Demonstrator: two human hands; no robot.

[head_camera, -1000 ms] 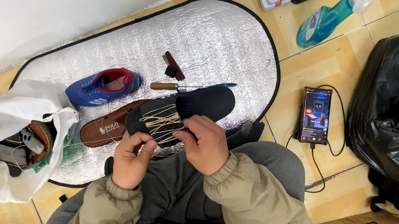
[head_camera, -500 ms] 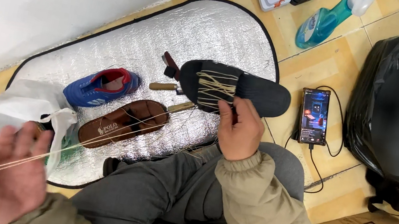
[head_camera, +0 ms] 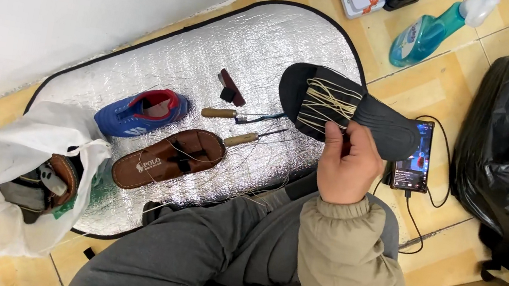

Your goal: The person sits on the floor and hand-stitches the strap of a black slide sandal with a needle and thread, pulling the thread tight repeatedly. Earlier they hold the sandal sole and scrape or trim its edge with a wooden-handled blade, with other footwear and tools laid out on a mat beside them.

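I sit on the floor, my right hand (head_camera: 348, 169) clenched around a black sandal (head_camera: 350, 107), holding it up over a silver mat (head_camera: 164, 66). My left hand is out of view. Pale thread (head_camera: 327, 101) wraps the sandal loosely just above my fingertips (head_camera: 332, 130); I judge a slack strand could snag or unravel, or the sandal might slip onto the phone (head_camera: 414, 156) just beside my knuckles.

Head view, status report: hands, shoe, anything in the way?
Right hand grips black shoe, pale thread wound around it. Left hand out of frame. Two wooden-handled awls lie beside, nothing blocking.
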